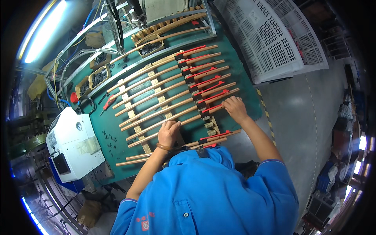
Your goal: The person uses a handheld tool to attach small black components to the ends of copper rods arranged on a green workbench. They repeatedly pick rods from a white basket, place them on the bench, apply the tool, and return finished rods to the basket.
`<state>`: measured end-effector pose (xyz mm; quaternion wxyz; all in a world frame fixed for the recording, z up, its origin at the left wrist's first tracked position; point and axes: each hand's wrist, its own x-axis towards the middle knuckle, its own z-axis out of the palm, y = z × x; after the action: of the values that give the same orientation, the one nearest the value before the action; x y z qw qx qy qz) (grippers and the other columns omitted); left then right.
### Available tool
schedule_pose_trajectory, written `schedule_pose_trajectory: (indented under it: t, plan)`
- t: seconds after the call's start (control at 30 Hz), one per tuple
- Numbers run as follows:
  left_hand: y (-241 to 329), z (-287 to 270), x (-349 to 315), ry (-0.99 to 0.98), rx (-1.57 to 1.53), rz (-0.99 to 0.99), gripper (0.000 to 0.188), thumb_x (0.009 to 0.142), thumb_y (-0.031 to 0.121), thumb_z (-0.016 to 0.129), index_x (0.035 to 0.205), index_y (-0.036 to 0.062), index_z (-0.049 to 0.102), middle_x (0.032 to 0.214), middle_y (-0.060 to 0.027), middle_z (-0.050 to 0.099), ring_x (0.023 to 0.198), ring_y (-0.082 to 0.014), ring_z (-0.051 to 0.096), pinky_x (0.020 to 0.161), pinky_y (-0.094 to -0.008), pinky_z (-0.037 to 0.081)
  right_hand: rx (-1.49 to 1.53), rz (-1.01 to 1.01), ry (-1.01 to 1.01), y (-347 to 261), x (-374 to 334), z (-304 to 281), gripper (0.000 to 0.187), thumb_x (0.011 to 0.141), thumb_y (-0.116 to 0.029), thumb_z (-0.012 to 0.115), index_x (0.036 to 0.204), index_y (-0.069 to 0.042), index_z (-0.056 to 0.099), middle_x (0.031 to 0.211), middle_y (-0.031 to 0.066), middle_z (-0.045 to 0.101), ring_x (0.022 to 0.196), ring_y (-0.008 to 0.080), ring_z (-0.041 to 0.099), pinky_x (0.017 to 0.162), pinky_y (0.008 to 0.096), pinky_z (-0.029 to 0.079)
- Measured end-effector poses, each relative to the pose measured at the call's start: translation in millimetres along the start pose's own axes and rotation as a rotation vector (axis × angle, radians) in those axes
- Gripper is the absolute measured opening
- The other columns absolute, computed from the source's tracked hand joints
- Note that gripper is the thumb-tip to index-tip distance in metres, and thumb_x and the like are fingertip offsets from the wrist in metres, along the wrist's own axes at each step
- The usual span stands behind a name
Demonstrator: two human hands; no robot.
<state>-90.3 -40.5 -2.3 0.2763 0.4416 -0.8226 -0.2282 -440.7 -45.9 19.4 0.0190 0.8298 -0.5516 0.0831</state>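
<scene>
A row of long light-brown wooden rods (150,95) lies side by side on a slatted wooden rack. Each has a black fitting and a red strip (208,75) toward its right end. My left hand (168,135) is closed on the nearest rod in the row (192,119), left of its black fitting. The fingers of my right hand (236,109) are bent over the right end of that same rod, beside its red strip (213,108). Closer to my body, two more rods (223,135) lie together, one with a red strip, partly hidden by my left forearm and body.
The green worktop (117,145) carries a red-handled screwdriver (107,102), scattered small black parts (110,140) and cardboard boxes of black parts (98,77). A white machine (74,143) stands at left. Stacked white perforated crates (270,39) are at far right. A metal frame (164,49) spans the back.
</scene>
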Motion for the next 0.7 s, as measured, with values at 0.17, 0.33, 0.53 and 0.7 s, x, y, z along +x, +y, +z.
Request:
schedule_pose_trajectory:
  t: [0.17, 0.33, 0.53, 0.7]
  plan:
    - [26.0, -43.8, 2.9, 0.021, 0.229, 0.133, 0.037, 0.071, 0.009, 0.069, 0.107, 0.0127, 0.062, 0.101, -0.0094, 0.059, 0.089, -0.0296, 0.057, 0.079, -0.0383, 0.048, 0.088, 0.077, 0.062, -46.4, 15.5, -53.6, 0.025, 0.074, -0.017, 0.068, 0.098, -0.011, 0.061, 0.096, 0.0048, 0.058, 0.095, 0.0243, 0.053, 0.08, 0.0374, 0.044]
    - [-19.1, -66.9, -89.1, -0.444, 0.124, -0.128, 0.024, 0.075, 0.028, 0.071, 0.091, 0.0114, 0.067, 0.083, -0.0084, 0.06, 0.08, -0.0283, 0.06, 0.068, -0.04, 0.048, 0.474, 0.278, -0.701, -62.0, -43.6, -39.1, 0.044, 0.071, -0.041, 0.073, 0.097, -0.007, 0.066, 0.098, 0.0103, 0.061, 0.091, 0.032, 0.058, 0.081, 0.0406, 0.046]
    - [-15.9, -70.7, -66.0, -0.249, 0.015, -0.188, 0.018, 0.071, 0.021, 0.075, 0.081, 0.0089, 0.066, 0.074, -0.0078, 0.056, 0.073, -0.0287, 0.056, 0.061, -0.0392, 0.046, 0.592, 0.315, -0.443, -44.0, -43.8, -36.1, 0.034, 0.071, -0.04, 0.073, 0.093, -0.014, 0.069, 0.09, 0.0063, 0.059, 0.089, 0.0304, 0.058, 0.077, 0.0402, 0.046]
    - [3.6, -52.9, -27.2, -0.178, -0.165, -0.084, 0.018, 0.075, 0.016, 0.074, 0.088, 0.0069, 0.067, 0.079, -0.0089, 0.058, 0.069, -0.0284, 0.059, 0.059, -0.0361, 0.048, 0.426, 0.127, -0.195, -8.4, -25.6, -69.1, 0.025, 0.076, -0.03, 0.07, 0.096, -0.015, 0.068, 0.082, 0.003, 0.058, 0.088, 0.0238, 0.054, 0.081, 0.0367, 0.041]
